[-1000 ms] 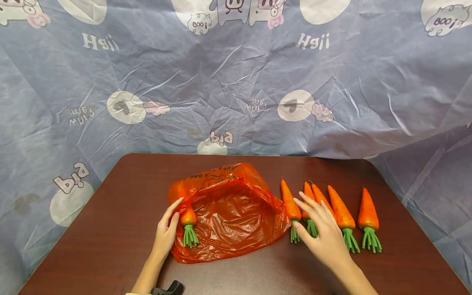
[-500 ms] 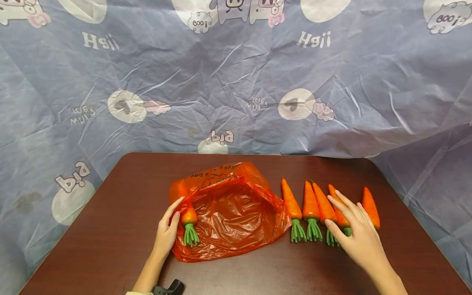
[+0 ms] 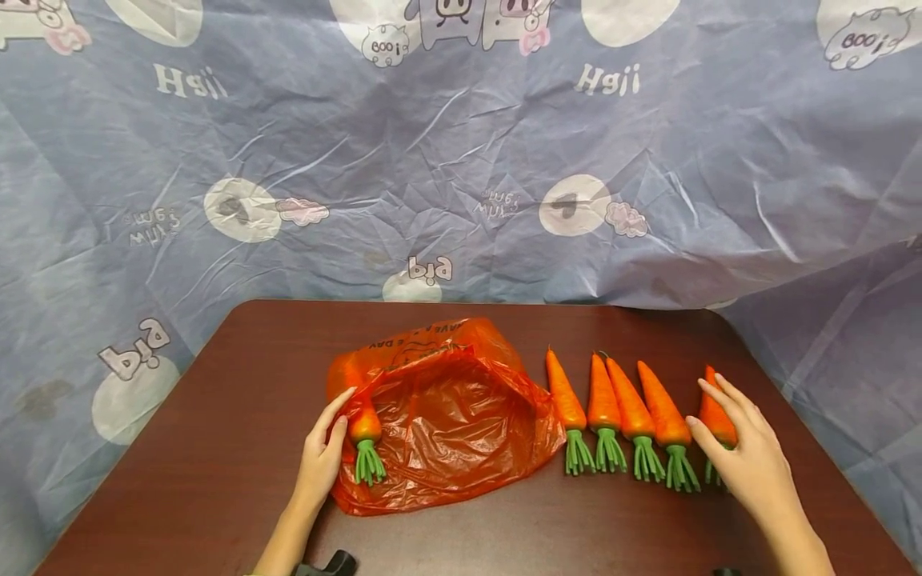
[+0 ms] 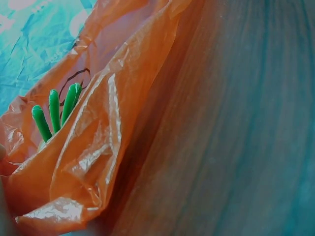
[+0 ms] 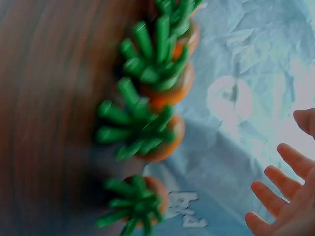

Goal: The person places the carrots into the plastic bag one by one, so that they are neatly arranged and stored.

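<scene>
Red bag gaping, rim pinched by left grip; right grip wide, by rightmost carrot, near table edge.

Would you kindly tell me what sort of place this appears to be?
Probably a makeshift filming corner: a wrinkled, cartoon-printed sheet hangs behind a brown table bearing carrots and a red plastic bag.
</scene>
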The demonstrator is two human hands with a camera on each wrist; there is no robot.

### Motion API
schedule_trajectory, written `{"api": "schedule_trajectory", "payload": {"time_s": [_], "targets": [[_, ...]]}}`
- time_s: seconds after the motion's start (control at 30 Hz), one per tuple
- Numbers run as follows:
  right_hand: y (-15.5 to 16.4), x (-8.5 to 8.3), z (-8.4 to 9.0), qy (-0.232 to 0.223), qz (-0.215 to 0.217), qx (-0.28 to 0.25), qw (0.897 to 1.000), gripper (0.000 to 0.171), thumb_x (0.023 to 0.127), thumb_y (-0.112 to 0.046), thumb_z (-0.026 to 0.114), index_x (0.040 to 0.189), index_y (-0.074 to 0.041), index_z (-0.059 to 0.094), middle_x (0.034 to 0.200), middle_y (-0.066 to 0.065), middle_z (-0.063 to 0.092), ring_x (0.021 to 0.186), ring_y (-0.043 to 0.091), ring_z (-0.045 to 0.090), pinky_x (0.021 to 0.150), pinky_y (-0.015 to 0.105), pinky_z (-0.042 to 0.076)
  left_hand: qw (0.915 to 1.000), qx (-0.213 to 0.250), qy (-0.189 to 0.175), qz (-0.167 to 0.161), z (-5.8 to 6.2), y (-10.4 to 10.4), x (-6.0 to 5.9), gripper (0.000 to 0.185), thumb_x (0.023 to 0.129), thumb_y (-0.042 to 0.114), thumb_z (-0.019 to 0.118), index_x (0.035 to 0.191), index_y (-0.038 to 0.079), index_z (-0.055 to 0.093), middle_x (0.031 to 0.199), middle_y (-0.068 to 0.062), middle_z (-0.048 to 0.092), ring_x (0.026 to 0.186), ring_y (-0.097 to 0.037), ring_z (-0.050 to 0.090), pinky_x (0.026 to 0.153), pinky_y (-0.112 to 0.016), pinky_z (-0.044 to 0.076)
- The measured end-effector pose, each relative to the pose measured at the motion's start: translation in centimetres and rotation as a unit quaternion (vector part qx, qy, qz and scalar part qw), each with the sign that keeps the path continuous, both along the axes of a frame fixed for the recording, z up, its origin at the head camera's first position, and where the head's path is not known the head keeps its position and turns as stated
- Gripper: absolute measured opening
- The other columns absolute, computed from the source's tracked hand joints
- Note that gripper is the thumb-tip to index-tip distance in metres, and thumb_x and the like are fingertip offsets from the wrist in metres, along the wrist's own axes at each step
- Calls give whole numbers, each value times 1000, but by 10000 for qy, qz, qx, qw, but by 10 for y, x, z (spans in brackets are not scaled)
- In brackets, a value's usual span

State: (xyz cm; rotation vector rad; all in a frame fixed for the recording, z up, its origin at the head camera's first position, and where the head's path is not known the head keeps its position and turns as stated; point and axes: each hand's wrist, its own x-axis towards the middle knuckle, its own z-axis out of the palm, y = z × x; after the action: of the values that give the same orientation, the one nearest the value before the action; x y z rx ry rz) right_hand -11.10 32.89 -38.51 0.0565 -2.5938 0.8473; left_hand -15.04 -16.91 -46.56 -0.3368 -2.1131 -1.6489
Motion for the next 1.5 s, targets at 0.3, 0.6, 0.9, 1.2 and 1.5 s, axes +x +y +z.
{"api": "schedule_trajectory", "payload": {"time_s": [0.3,0.6,0.9,1.2,1.5], "targets": [[34,-13,-26,-720,-155,247,9970,61,89,-30,56,140,-5,34,150,18,18,131,50,20,85,71,24,10000,11,-70,-12,19,6,10,36,93,-3,41,128,-1,48,129,4,51,118,12,40,97,-3,29],[53,-20,-43,-805,-114,252,9964,60,88,-29,57,135,2,37,145,27,21,127,54,20,87,71,22,9999,-21,103,-31,14,6,5,36,93,-5,40,128,-3,47,130,-9,52,119,11,40,98,-4,29],[64,-25,-54,-918,10,330,9952,60,88,-29,57,135,3,37,142,31,21,126,56,19,87,71,22,9998,-33,143,-115,-6,-2,-5,37,94,-1,39,130,1,47,130,-22,47,121,9,40,99,-4,28],[65,-30,-61,-1019,148,414,9938,54,87,-27,60,128,4,45,139,34,24,121,58,24,85,69,25,10000,-25,-14,-42,-8,-4,-3,36,95,5,42,131,8,48,130,10,50,121,9,39,99,-4,28],[64,-28,-59,-1001,-84,526,9936,49,85,-28,63,121,2,50,134,36,31,116,58,30,83,67,28,10000,14,-85,-6,-9,-3,-5,37,94,1,41,131,5,47,133,-2,49,121,10,38,99,-3,27]]}}
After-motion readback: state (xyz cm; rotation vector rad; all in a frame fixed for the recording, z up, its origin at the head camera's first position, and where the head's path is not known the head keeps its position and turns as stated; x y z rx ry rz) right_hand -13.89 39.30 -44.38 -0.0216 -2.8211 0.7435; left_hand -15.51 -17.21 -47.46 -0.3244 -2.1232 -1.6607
